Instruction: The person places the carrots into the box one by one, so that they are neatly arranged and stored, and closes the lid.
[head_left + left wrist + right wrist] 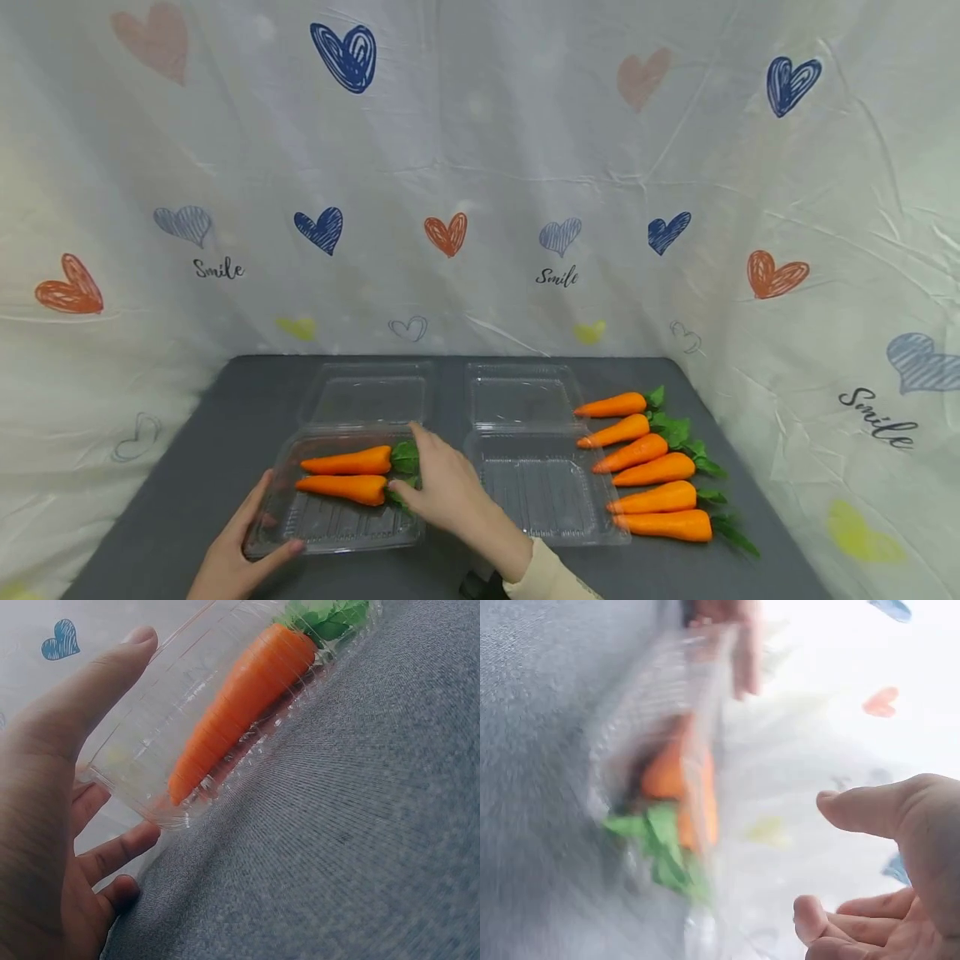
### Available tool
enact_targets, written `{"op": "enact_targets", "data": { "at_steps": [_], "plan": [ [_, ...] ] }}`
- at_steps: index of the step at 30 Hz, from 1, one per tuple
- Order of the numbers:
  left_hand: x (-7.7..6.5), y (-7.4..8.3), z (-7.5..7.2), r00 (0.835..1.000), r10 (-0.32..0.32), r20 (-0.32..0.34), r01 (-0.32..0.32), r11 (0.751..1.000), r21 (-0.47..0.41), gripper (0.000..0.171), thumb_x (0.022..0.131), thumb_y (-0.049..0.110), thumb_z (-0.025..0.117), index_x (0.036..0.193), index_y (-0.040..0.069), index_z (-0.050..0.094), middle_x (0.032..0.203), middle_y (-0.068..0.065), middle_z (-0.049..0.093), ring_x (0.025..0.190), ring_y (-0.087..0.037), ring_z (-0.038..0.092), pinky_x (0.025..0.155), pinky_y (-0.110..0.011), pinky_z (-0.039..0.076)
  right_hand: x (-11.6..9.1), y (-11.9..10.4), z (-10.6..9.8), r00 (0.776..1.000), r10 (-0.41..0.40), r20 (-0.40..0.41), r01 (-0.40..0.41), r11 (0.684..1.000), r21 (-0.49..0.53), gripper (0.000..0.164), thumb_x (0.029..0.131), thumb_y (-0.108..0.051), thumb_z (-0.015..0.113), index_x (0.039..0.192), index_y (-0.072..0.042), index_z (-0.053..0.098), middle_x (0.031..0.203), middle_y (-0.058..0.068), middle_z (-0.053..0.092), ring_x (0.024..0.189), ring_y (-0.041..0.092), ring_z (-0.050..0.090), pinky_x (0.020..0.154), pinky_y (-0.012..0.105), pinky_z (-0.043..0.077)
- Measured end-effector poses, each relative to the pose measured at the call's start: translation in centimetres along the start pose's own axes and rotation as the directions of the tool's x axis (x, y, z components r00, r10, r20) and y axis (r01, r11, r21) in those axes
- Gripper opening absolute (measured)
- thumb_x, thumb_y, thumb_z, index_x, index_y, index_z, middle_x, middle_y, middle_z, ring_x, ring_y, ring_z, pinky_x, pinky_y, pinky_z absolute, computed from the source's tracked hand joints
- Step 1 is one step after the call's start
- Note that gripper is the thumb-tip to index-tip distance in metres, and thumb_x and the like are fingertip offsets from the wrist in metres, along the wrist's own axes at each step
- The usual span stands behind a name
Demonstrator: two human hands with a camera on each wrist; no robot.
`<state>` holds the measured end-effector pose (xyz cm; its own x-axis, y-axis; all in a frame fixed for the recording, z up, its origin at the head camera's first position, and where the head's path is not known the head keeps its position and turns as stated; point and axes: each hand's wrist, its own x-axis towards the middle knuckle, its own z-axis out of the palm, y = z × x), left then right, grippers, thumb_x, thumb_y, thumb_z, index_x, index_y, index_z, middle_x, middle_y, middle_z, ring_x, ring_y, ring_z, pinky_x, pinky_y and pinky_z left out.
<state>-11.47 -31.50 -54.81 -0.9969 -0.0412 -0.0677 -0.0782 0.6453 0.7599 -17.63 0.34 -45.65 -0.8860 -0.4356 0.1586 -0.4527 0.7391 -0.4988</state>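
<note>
A clear plastic clamshell container [352, 533] on the left has its lid [367, 400] folded back. Two orange carrots [347, 461] with green leaves lie side by side in it, leaves toward the right. My left hand [238, 546] holds the container's left end, thumb along the near side and fingers around the far side. In the left wrist view, one carrot [244, 705] shows through the clear wall. By the leaf end is my right hand [446, 483], its thumb and fingers spread. The right wrist view shows nothing between the fingers of that hand [900, 877].
A second clear clamshell container [536, 492] with its lid back stands to the right. Several carrots [652, 472] lie in a column at its right edge, tips overlapping it in the head view. Behind the grey table [247, 400] hangs a heart-printed curtain [495, 317].
</note>
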Motion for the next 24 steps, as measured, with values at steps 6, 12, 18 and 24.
{"op": "enact_targets", "data": {
  "at_steps": [6, 12, 18, 24],
  "plan": [
    [0.0, -0.1, -0.1, 1.0, 0.0, 0.003, 0.0, 1.0, -0.005, 0.112, 0.095, 0.049, 0.079, 0.173, 0.025, 0.002, 0.173, -0.022, 0.022, 0.103, 0.004, 0.051, 0.087, -0.048, 0.053, -2.8, 2.7, -3.4, 0.997, 0.003, -0.076, 0.008, 0.99, 0.141, 0.069, 0.096, -0.031, 0.081, 0.152, 0.0, 0.054, 0.146, 0.019, 0.061, 0.07, 0.004, 0.058, 0.069, 0.029, 0.054],
    [0.0, -0.5, -0.1, 0.999, -0.034, 0.021, 0.034, 0.999, -0.009, 0.115, 0.094, 0.05, 0.08, 0.173, 0.026, 0.0, 0.173, -0.024, 0.02, 0.109, -0.012, 0.057, 0.09, -0.053, 0.054, -6.1, 6.5, -5.6, 0.986, 0.029, -0.164, 0.0, 0.984, 0.176, 0.066, 0.096, -0.029, 0.082, 0.149, 0.001, 0.056, 0.14, 0.018, 0.064, 0.075, 0.002, 0.057, 0.088, 0.042, 0.055],
    [0.1, -0.6, -0.2, 0.998, -0.044, 0.037, 0.044, 0.999, -0.021, 0.114, 0.096, 0.049, 0.079, 0.172, 0.026, -0.002, 0.174, -0.024, 0.019, 0.105, -0.005, 0.055, 0.088, -0.05, 0.053, -9.1, 9.9, -7.5, 0.919, 0.056, -0.389, -0.005, 0.991, 0.131, 0.046, 0.088, -0.012, 0.088, 0.131, -0.006, 0.072, 0.104, -0.003, 0.074, 0.068, -0.001, 0.053, 0.062, 0.024, 0.046],
    [0.2, -0.5, -0.3, 0.999, -0.018, 0.03, 0.019, 1.0, -0.008, 0.113, 0.096, 0.049, 0.078, 0.173, 0.025, -0.001, 0.173, -0.022, 0.021, 0.102, 0.006, 0.049, 0.086, -0.049, 0.053, -12.0, 12.8, -9.1, 0.847, 0.068, -0.527, -0.009, 0.993, 0.115, 0.034, 0.083, -0.002, 0.089, 0.115, -0.008, 0.079, 0.095, -0.004, 0.077, 0.067, -0.003, 0.055, 0.051, 0.021, 0.045]
  ]
}}
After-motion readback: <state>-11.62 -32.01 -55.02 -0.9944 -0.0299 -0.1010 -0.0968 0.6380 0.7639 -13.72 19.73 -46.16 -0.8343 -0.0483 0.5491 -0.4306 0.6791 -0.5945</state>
